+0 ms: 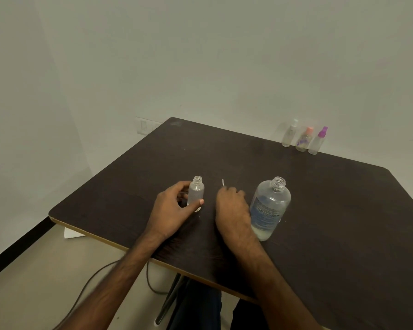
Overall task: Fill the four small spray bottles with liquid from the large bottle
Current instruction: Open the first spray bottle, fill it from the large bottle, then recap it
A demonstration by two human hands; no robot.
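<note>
on the dark brown rectangular wooden surface (332, 210), the left hand (174, 208) is gripping a small translucent plastic spray bottle with no cap (196, 194), thumb lying across its lower front and fingers curling round its far side; the narrow bottle is standing upright near the front left part of the surface, its threaded neck open to the air. just beside it, the right hand (231, 208) is resting with its back toward the camera and its fingers curling inward, holding something of which only a thin white tube (223, 182) is showing, poking up past the knuckles; the rest is hidden. touching or nearly touching the right wrist, a large clear round-shouldered plastic bottle with a blue printed label (271, 206) is standing upright and uncapped, carrying a shallow layer of clear liquid at its base. well apart from the hands, at the far edge against the pale wall, three more small bottles are standing close together in a row: a white-capped spray bottle (289, 134), a pink-capped spray bottle (304, 140) and a purple-capped spray bottle (318, 141). a dark cable (93, 277) is trailing across the floor below the near edge.
</note>
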